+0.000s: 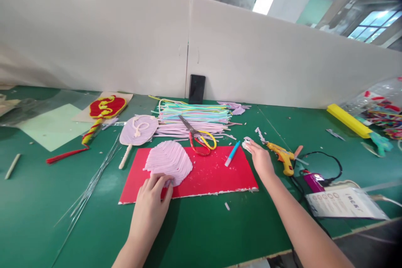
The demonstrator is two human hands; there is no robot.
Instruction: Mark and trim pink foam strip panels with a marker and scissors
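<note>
My left hand (153, 196) pinches the lower edge of a pale pink ribbed leaf-shaped piece (169, 160), made of slanting rows of pipe cleaners. That piece lies on a red board (216, 180) with chipped white edges. Off the board's right side, my right hand (262, 160) has its fingers closed on a small crumpled white scrap (246, 145), perhaps tissue. A yellow glue gun (284, 159) lies just right of this hand. Scissors (201, 139) with red and yellow handles rest at the board's back edge, and a blue pen (233, 153) lies on it.
Behind the board lies a pile of pastel pipe cleaners (194, 113), with a black phone (197, 88) propped against the partition. A lilac fan (139, 130), a red-and-yellow fan (107, 106) and thin wires (91, 188) are at left. Right stands a purple box (314, 182) with cables.
</note>
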